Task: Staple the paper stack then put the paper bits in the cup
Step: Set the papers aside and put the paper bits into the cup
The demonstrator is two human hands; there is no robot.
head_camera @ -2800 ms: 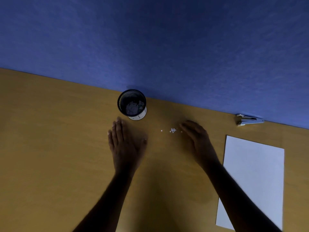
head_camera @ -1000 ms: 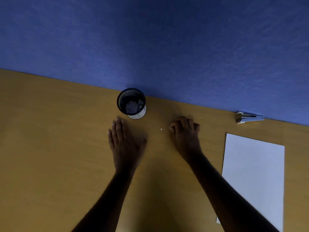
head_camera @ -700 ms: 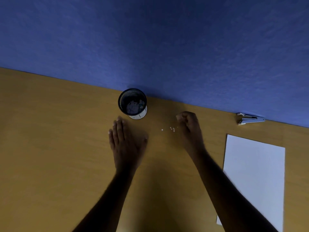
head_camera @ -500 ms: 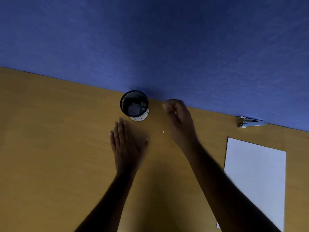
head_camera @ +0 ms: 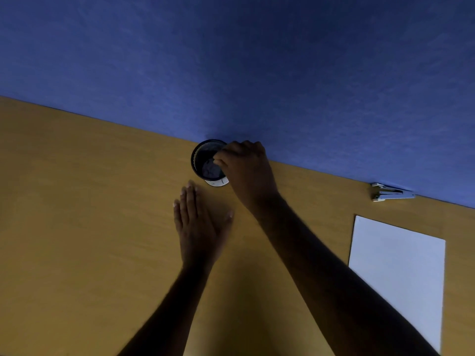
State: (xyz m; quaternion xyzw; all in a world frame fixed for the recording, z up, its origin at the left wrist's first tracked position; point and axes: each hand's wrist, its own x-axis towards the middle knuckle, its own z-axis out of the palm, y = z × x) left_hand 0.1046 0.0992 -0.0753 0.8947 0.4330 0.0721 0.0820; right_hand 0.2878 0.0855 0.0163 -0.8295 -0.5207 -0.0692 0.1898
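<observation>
Head view: right hand (head_camera: 248, 173) bunched over mouth of black round cup (head_camera: 205, 160), fingertips pinched together, contents of pinch not discernible; pale paper bits (head_camera: 211, 168) inside cup. Left hand (head_camera: 200, 227) flat, fingers spread, on yellow-brown wooden desk (head_camera: 77, 201). White paper stack (head_camera: 398, 268) far right; silver stapler (head_camera: 392, 195) against blue wall (head_camera: 257, 60).

The table (head_camera: 77, 201) is ochre-yellow with a faint wood grain. The wall (head_camera: 257, 60) behind it is plain blue. The cup (head_camera: 203, 152) is black, with a white base. The paper (head_camera: 401, 273) is plain white. The stapler (head_camera: 392, 195) is silver-grey.
</observation>
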